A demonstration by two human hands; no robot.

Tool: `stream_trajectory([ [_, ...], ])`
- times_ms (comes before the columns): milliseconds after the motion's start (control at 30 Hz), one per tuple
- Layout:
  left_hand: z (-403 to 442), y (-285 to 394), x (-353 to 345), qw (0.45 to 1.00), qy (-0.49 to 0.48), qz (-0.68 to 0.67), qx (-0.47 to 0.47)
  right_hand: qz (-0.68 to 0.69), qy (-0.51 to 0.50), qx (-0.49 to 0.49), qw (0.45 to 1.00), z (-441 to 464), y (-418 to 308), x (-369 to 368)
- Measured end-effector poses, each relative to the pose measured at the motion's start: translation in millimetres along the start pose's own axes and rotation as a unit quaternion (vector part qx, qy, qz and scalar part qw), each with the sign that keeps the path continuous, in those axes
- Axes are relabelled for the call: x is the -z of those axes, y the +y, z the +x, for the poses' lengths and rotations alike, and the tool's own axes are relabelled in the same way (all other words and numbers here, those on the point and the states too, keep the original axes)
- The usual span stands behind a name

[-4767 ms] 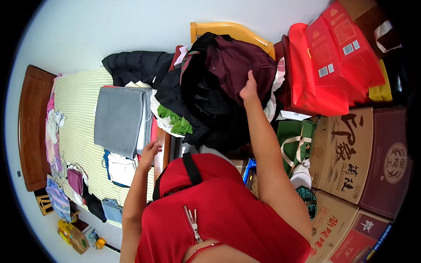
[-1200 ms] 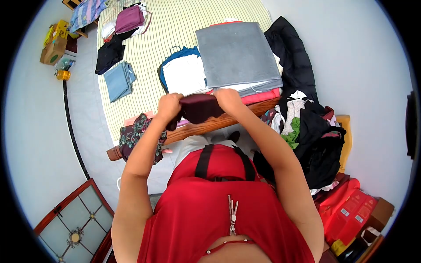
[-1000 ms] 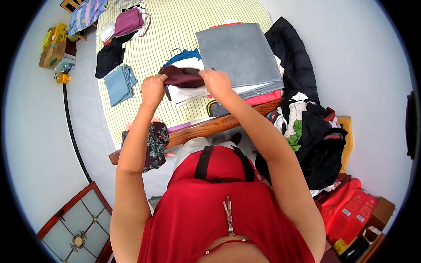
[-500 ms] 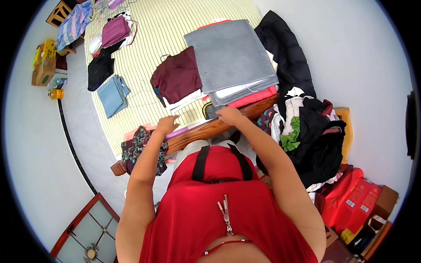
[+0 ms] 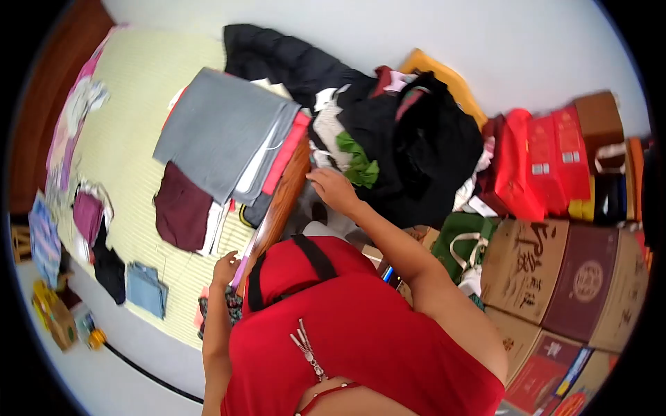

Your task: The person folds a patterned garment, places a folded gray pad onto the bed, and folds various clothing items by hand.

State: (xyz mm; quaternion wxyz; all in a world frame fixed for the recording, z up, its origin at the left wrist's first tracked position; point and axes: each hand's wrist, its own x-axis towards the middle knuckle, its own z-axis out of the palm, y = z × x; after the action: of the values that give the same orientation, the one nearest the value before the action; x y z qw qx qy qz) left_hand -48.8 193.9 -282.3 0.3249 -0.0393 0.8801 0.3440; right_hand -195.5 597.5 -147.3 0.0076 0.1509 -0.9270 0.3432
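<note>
My left hand (image 5: 225, 268) is at the near side of the bed, below the folded maroon garment (image 5: 182, 206); its fingers are apart and it holds nothing. My right hand (image 5: 333, 188) reaches out beside the wooden bed edge (image 5: 286, 191), near the heap of clothes, with its fingers apart and empty. The heap holds black clothes (image 5: 433, 149), a green piece (image 5: 358, 161) and white patterned cloth. The maroon garment lies on white clothes, against a large folded grey cloth (image 5: 225, 128) stacked over pink cloth.
Folded jeans (image 5: 147, 289), a black garment (image 5: 109, 272) and a purple one (image 5: 88, 216) lie on the striped bed. A black padded coat (image 5: 291, 59) lies by the wall. Red bags (image 5: 548, 166), a green bag (image 5: 459, 243) and cardboard boxes (image 5: 524, 267) stand on the right.
The view has turned toward the clothes heap and boxes. The maroon garment, held between both hands earlier, now lies let go on the white clothes. My right hand has moved toward the heap.
</note>
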Motion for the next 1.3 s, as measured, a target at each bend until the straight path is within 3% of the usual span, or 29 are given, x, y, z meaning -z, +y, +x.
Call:
stream_trajectory([
  [67,12.9,11.4,2.3,0.999,-0.003,0.019,-0.042,-0.064,0.127,0.014,0.99,2.7,7.2,29.9],
  [200,36.8,41.1,8.7,0.996,-0.019,0.054,-0.068,-0.239,0.264,-0.103,0.929,-3.2,42.4,86.9],
  [300,49.9,71.3,14.5,0.994,-0.032,0.061,-0.085,-0.302,0.26,-0.244,0.884,-18.7,72.8,120.6],
  [400,58.0,93.9,15.8,0.992,-0.04,0.071,-0.093,-0.274,0.24,-0.36,0.859,-41.6,116.3,131.7],
  [533,62.5,105.1,12.9,0.991,-0.049,0.07,-0.103,-0.205,0.269,-0.325,0.883,-64.7,166.1,140.3],
  [567,60.8,109.6,13.5,0.992,-0.05,0.069,-0.097,-0.193,0.319,-0.277,0.885,-69.1,173.3,142.7],
  [633,60.7,106.2,11.0,0.992,-0.053,0.064,-0.093,0.019,0.361,-0.34,0.869,-71.2,180.5,160.3],
  [700,61.6,101.2,7.2,0.992,-0.053,0.057,-0.096,0.212,0.435,-0.341,0.806,-73.4,181.3,176.7],
  [800,59.3,99.4,5.4,0.995,-0.049,0.027,-0.087,0.336,0.546,-0.301,0.706,-75.7,172.7,207.1],
  [867,57.5,99.9,5.5,0.996,-0.048,0.013,-0.078,0.445,0.549,-0.32,0.631,-77.5,171.4,231.3],
  [900,57.0,100.0,5.5,0.996,-0.048,0.006,-0.074,0.464,0.551,-0.382,0.579,-70.8,155.0,248.3],
  [933,58.7,97.2,4.3,0.997,-0.043,-0.016,-0.069,0.571,0.506,-0.289,0.578,-70.5,149.3,260.7],
  [1067,61.4,115.0,10.5,0.994,-0.037,-0.074,-0.065,0.597,0.466,-0.105,0.644,-36.7,89.4,289.8],
  [1133,59.7,143.0,16.2,0.992,-0.028,-0.09,-0.084,0.614,0.434,-0.117,0.649,-14.7,38.5,292.4],
  [1267,61.2,210.7,28.4,0.978,0.007,-0.12,-0.172,0.584,0.302,-0.125,0.743,13.6,-23.5,238.7],
  [1300,56.2,234.8,30.1,0.972,0.033,-0.118,-0.2,0.584,0.213,-0.133,0.772,10.4,-51.3,231.4],
])
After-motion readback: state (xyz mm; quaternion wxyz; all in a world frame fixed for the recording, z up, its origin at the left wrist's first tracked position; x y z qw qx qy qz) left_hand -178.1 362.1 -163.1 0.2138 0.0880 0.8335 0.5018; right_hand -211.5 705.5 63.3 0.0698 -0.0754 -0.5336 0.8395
